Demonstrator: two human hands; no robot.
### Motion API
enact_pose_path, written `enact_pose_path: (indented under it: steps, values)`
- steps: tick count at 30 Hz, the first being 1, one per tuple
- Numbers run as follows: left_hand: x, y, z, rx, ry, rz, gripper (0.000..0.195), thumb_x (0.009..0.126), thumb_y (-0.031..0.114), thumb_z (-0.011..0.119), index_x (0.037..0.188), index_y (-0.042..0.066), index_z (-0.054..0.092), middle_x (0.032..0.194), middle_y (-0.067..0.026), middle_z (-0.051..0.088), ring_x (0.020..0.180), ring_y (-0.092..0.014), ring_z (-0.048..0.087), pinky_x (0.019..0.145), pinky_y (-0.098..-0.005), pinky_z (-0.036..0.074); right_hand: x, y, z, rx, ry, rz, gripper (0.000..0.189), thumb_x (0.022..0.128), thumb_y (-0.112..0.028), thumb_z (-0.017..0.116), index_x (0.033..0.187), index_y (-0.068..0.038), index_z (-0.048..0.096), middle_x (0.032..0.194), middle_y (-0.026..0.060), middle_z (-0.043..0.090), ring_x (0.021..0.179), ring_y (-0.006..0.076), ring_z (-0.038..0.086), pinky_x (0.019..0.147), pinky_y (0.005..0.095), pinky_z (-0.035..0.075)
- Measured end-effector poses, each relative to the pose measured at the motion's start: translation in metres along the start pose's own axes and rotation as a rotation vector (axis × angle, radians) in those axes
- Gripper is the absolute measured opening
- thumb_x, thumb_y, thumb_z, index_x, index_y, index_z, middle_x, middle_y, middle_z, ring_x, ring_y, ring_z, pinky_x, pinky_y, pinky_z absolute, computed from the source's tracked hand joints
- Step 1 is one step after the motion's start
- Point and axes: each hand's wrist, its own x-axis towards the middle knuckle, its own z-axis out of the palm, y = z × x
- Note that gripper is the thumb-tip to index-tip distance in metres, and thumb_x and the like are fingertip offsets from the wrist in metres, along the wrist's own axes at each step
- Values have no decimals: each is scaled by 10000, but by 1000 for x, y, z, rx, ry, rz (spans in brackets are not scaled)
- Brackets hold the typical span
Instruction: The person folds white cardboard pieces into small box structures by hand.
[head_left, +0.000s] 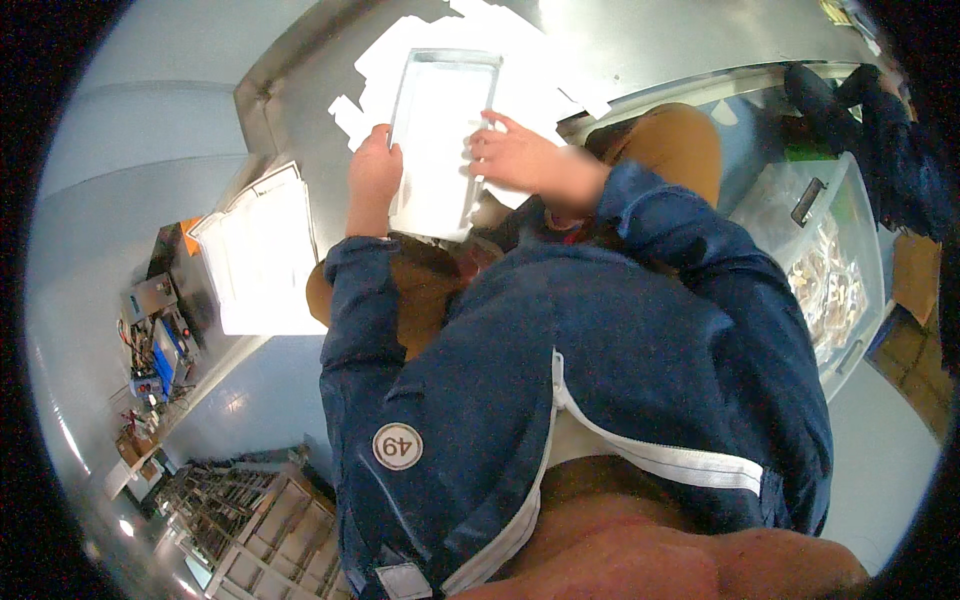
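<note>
A shallow rectangular tray, pale and seemingly see-through, lies lengthwise before me, with its near end over my lap. White sheets or flat white pieces spread under and around its far part; glare hides what they are. My left hand grips the tray's left side, thumb at the rim. From the right, my right hand touches the right side wall, its fingers spread across the rim. Whether it grips the tray is unclear. What the tray holds is washed out by bright light.
A stack of papers lies at the left of the metal worktable. Electrical equipment stands farther left. A clear plastic bin with bagged small parts is at my right, near another person's dark sleeve. Metal racks are lower left.
</note>
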Motion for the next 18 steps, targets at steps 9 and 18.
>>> enact_pose_path:
  steps: [9, 18]
  values:
    - [-67, 27, 0, -690, 41, -232, 528, 985, 179, 624, 1471, 81, 443, 1329, -174, 582, 941, -280, 668, 792, -402, 549, -16, 31, -57, 48, -144, -61, 374, 771, -126, 732, 1145, -128, 735, 1358, 53, 620, 1444, 249, 430, 1249, 477, 266]
    - [-69, 16, -22, -152, -188, 493, 528, 761, 35, 619, 1274, 142, 684, 1415, -96, 594, 1247, -364, 531, 1094, -457, 446, -18, 43, -55, 120, -110, -180, 296, 813, -218, 752, 1088, -113, 715, 1119, 59, 673, 1241, 251, 570, 1165, 466, 356]
